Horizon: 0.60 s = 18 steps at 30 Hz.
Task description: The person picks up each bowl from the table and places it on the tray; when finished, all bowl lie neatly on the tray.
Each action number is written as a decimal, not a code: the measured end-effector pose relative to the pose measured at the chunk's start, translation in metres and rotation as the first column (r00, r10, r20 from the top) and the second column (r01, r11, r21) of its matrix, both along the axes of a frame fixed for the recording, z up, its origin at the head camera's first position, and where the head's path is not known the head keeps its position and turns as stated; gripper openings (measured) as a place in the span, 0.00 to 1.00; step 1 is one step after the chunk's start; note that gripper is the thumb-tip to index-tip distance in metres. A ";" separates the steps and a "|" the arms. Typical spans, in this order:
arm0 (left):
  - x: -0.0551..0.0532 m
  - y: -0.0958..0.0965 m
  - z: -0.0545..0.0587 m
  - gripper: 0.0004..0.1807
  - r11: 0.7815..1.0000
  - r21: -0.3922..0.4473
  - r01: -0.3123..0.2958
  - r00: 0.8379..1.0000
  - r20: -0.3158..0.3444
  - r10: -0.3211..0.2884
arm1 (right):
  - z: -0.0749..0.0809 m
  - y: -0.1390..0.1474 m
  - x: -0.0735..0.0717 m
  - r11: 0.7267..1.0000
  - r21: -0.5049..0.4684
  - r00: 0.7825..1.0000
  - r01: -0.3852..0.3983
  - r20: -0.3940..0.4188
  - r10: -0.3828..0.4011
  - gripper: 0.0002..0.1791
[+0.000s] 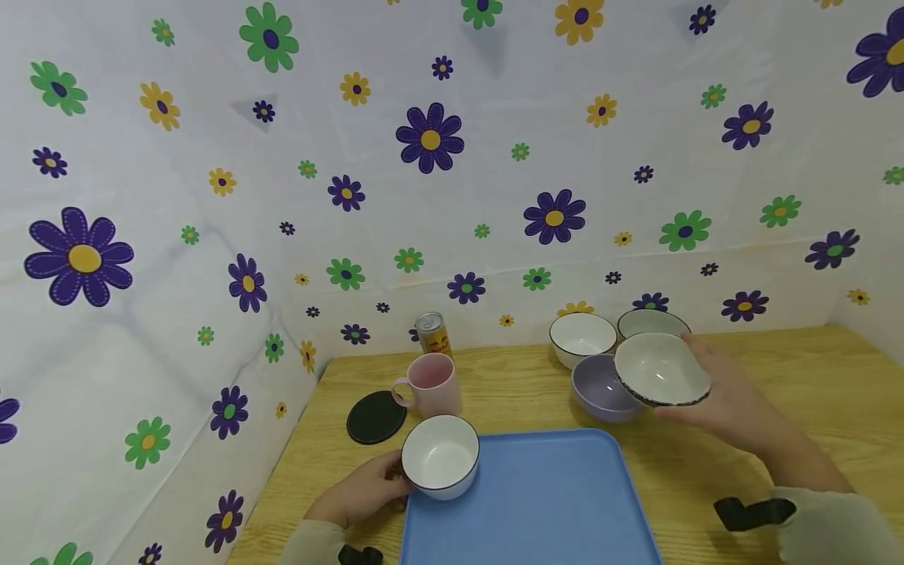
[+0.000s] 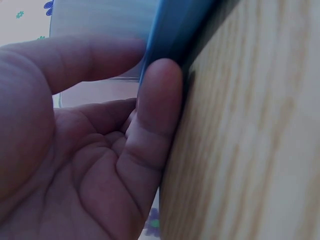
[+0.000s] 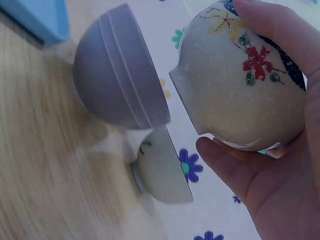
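My left hand (image 1: 366, 488) holds the side of a white bowl (image 1: 441, 455) with a dark rim, at the far left corner of the blue tray (image 1: 537, 502). In the left wrist view, the lowest finger (image 2: 160, 95) lies against the tray's outer edge, close over the wood. With thumb and fingers spread round it, my right hand (image 1: 727, 400) grips a cream bowl (image 1: 662, 369) with a dark speckled rim, tilted and raised off the table. Painted red and yellow flowers show on its outside (image 3: 240, 95) in the right wrist view. A purple bowl (image 1: 596, 384) is nearest to it.
Behind the purple bowl are a white bowl (image 1: 581, 337) with a dark rim and a pale bowl (image 1: 650, 320). A pink mug (image 1: 434, 384), a drink can (image 1: 434, 336) and a black round coaster (image 1: 376, 417) stand at the back left. A flowered cloth hangs behind the wooden table (image 1: 798, 361).
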<state>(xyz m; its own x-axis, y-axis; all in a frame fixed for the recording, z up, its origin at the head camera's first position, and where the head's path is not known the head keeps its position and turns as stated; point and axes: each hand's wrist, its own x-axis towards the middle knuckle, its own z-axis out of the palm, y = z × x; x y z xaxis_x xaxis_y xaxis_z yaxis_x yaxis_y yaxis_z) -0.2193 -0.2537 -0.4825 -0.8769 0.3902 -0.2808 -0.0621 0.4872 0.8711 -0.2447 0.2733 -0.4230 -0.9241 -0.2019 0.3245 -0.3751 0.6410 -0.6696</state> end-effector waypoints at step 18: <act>-0.002 0.001 -0.001 0.30 1.000 -0.003 0.001 1.000 0.008 -0.001 | 0.006 -0.042 0.013 0.990 -0.018 0.989 -0.140 0.035 0.141 0.68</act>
<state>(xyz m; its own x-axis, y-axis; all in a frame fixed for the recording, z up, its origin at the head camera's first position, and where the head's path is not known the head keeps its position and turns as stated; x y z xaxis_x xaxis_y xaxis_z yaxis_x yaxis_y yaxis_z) -0.2218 -0.2525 -0.4830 -0.8740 0.3907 -0.2888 -0.0684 0.4895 0.8693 -0.2320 0.2312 -0.4166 -0.8981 -0.3258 0.2953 -0.4360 0.5734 -0.6936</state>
